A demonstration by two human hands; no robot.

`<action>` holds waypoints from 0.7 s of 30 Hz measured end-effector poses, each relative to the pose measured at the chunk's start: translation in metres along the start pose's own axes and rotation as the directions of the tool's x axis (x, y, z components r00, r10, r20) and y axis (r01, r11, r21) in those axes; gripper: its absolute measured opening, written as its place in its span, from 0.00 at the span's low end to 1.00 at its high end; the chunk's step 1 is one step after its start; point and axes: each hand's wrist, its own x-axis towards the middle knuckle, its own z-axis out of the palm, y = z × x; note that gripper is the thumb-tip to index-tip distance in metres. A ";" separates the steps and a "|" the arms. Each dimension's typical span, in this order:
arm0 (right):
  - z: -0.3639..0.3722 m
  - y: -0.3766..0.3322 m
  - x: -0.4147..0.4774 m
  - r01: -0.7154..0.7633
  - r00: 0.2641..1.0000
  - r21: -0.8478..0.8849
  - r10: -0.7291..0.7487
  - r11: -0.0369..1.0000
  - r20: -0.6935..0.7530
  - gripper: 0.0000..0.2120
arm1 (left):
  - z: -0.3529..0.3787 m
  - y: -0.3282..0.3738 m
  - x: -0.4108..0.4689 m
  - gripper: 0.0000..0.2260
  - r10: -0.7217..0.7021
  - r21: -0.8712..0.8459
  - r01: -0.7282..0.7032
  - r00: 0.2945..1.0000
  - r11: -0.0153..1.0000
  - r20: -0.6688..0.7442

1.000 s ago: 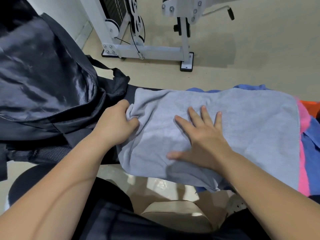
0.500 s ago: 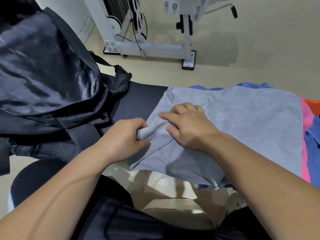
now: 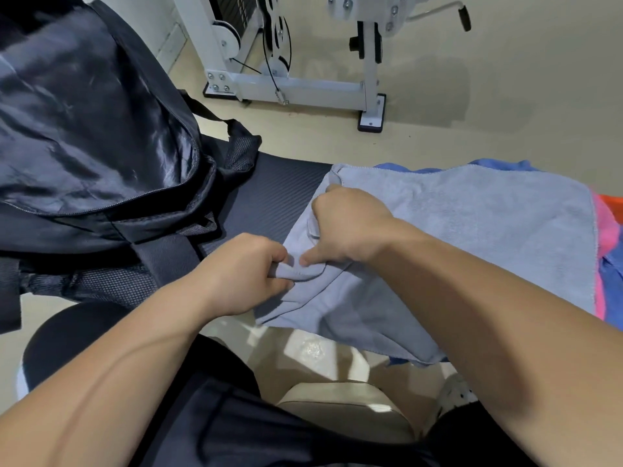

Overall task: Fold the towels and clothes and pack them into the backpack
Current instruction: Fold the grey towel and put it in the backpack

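Farthest to the left of the person's fingers sat the backpack (image 3: 91, 129), black, its zip undone and its shiny lining showing, resting on the dark ribbed surface (image 3: 269, 197). A strip of that surface lay bare between the bag and the near hand.

The left hand (image 3: 242, 274) was curled closed, its fingers (image 3: 279, 284) pinching the nearest corner of the towel (image 3: 472, 237), a bunched fold of grey cloth held between thumb and fingertips. Just to its right, almost touching, the right hand (image 3: 350, 227) was also closed on the towel's left edge, fingers tucked under the hem, thumb pointing toward the left hand.

From both sets of fingers the towel ran away to the right, long axis left to right, lying flat over a pile of blue, pink and orange clothes (image 3: 610, 251) that showed only at its far edges. Its near edge drooped off the surface toward the person's lap.

I judged the coming move to be a fold carried rightward across the towel. The left hand was nearer the backpack, so packing would likely fall to that side.
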 end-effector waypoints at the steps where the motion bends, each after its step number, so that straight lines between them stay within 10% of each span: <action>1: 0.003 -0.001 -0.001 0.001 1.000 -0.018 -0.002 1.000 -0.020 0.23 | 0.001 -0.002 0.001 0.07 -0.016 -0.013 0.016 1.000 1.000 -0.005; 6: 0.018 0.012 -0.004 0.002 0.976 0.082 0.016 0.997 -0.215 0.06 | -0.001 -0.004 0.004 0.09 0.001 -0.019 0.000 1.000 1.000 0.030; 13: 0.007 0.041 -0.002 -0.023 0.927 0.656 0.262 0.754 -0.269 0.18 | -0.018 -0.005 0.002 0.12 -0.019 0.009 0.018 0.994 1.000 0.111; 21: -0.058 0.003 0.043 0.098 0.908 0.204 -0.004 0.974 -0.419 0.13 | -0.062 -0.011 -0.026 0.19 -0.303 0.125 0.316 0.947 0.941 -0.107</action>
